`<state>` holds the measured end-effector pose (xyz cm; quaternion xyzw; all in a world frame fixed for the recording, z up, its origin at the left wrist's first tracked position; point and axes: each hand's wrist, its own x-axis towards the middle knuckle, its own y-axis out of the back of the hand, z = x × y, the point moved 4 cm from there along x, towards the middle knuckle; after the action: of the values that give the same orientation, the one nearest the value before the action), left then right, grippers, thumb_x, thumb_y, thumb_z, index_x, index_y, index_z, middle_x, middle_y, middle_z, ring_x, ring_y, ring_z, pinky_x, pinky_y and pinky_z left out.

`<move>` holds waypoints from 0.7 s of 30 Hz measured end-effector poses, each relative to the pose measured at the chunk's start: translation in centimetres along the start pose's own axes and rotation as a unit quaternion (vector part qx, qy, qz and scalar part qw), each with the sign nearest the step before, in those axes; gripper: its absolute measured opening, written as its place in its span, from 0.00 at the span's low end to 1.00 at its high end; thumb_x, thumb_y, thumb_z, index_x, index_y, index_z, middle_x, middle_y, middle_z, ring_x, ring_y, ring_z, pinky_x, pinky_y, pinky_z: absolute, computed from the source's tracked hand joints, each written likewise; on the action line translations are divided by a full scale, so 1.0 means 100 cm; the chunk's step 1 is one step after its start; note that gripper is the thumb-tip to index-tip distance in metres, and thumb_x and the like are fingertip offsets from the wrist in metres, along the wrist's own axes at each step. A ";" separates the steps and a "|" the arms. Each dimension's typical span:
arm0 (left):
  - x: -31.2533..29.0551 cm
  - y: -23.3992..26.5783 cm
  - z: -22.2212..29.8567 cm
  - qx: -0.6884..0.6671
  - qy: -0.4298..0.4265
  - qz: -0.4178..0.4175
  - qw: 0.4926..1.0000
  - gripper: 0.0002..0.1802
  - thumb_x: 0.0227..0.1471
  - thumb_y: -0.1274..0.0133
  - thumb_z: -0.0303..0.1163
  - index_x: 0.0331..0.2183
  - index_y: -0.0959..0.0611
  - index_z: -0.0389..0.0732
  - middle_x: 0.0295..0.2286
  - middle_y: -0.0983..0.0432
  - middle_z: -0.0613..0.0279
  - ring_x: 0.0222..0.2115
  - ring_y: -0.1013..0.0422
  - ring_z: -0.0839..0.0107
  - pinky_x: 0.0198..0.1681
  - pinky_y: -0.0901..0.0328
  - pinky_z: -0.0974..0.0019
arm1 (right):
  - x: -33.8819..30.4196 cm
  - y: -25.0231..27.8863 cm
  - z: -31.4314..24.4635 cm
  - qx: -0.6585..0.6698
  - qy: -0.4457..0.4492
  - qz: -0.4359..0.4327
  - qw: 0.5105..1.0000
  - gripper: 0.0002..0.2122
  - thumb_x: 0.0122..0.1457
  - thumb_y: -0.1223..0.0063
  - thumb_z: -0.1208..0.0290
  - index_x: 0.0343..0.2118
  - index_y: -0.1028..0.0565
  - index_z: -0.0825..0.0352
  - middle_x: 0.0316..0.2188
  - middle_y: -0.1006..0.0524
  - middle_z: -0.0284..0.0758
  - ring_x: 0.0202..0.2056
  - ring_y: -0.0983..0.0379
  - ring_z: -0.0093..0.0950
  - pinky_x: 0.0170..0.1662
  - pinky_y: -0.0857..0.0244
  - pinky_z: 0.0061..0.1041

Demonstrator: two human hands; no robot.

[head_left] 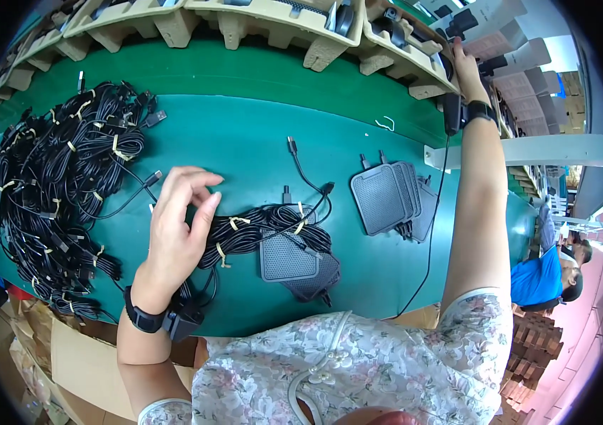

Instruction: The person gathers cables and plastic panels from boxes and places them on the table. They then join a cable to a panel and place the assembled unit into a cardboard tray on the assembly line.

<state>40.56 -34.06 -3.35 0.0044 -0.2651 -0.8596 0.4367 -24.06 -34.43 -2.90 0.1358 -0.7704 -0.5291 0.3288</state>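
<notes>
My left hand (179, 221) hovers beside a bundle of black cables (245, 230) tied with pale twist ties. Its fingers are loosely bent, with a gap between thumb and forefinger and nothing seen between them. Under and beside those cables lie dark grey, perforated square plates (289, 258), partly covered. A loose cable end with a plug (292, 145) points away from the bundle. My right hand (469, 74) reaches far right to the end of a moulded tray (422, 71) of black parts. One finger points away from me; the others are hidden, so its grip is unclear.
A large heap of tied black cables (68, 163) covers the left of the green table (216, 134). More grey plates (383, 202) stand stacked at right. White boxes (521, 85) and a metal bar (549, 150) flank my right arm. A person in blue (539, 280) is farther right.
</notes>
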 end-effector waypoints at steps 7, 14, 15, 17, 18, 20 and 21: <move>-0.002 0.001 -0.001 0.015 0.001 -0.007 1.000 0.09 0.49 0.50 0.20 0.36 0.26 0.35 0.33 0.33 0.58 0.24 0.34 0.72 0.29 0.37 0.72 | -0.033 0.026 -0.021 -0.083 0.002 0.036 0.996 0.22 0.57 0.62 0.52 0.39 0.25 0.67 0.42 0.28 0.52 0.48 0.35 0.45 0.52 0.43 0.37; -0.003 -0.002 0.000 0.007 -0.019 -0.014 1.000 0.09 0.48 0.50 0.20 0.36 0.26 0.35 0.33 0.33 0.57 0.24 0.33 0.71 0.29 0.36 0.70 | -0.018 0.041 0.003 -0.158 0.001 -0.059 0.986 0.17 0.54 0.56 0.59 0.41 0.26 0.66 0.45 0.28 0.47 0.48 0.33 0.43 0.49 0.38 0.38; -0.004 -0.001 0.000 0.007 -0.018 -0.014 1.000 0.09 0.48 0.50 0.20 0.35 0.26 0.35 0.33 0.33 0.57 0.24 0.32 0.71 0.28 0.36 0.70 | -0.018 0.040 0.004 -0.190 0.047 -0.097 0.976 0.16 0.55 0.57 0.61 0.41 0.25 0.65 0.45 0.28 0.46 0.47 0.32 0.43 0.48 0.37 0.38; -0.003 -0.001 0.000 0.009 -0.018 -0.007 1.000 0.09 0.48 0.50 0.20 0.35 0.26 0.35 0.33 0.33 0.56 0.24 0.32 0.70 0.28 0.36 0.69 | -0.020 0.040 -0.006 -0.250 0.139 -0.163 0.944 0.14 0.56 0.57 0.63 0.39 0.24 0.63 0.45 0.28 0.45 0.45 0.30 0.44 0.45 0.35 0.38; -0.003 -0.002 -0.001 0.010 -0.024 -0.010 1.000 0.09 0.48 0.50 0.20 0.35 0.26 0.36 0.33 0.33 0.56 0.24 0.32 0.69 0.28 0.35 0.69 | -0.019 0.040 -0.011 -0.248 0.142 -0.160 0.945 0.14 0.56 0.57 0.63 0.39 0.24 0.63 0.45 0.28 0.45 0.45 0.30 0.44 0.45 0.35 0.38; -0.005 -0.005 0.000 0.011 -0.035 -0.020 0.999 0.09 0.48 0.50 0.20 0.35 0.26 0.36 0.33 0.33 0.55 0.24 0.31 0.68 0.27 0.35 0.67 | -0.028 0.042 -0.023 -0.358 0.082 -0.122 0.922 0.14 0.57 0.59 0.63 0.41 0.25 0.59 0.45 0.28 0.42 0.45 0.30 0.43 0.44 0.34 0.38; -0.006 -0.005 0.001 0.013 -0.036 -0.018 0.999 0.09 0.48 0.50 0.20 0.35 0.26 0.36 0.33 0.33 0.55 0.24 0.31 0.68 0.27 0.35 0.67 | -0.034 0.044 -0.030 -0.410 0.050 -0.101 0.905 0.14 0.57 0.59 0.62 0.42 0.25 0.57 0.45 0.27 0.40 0.45 0.31 0.42 0.43 0.34 0.38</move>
<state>40.56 -33.30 -3.67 -0.0155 -0.2917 -0.8635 0.4112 -18.93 -32.92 0.50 0.0921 -0.4503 -0.8210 0.3386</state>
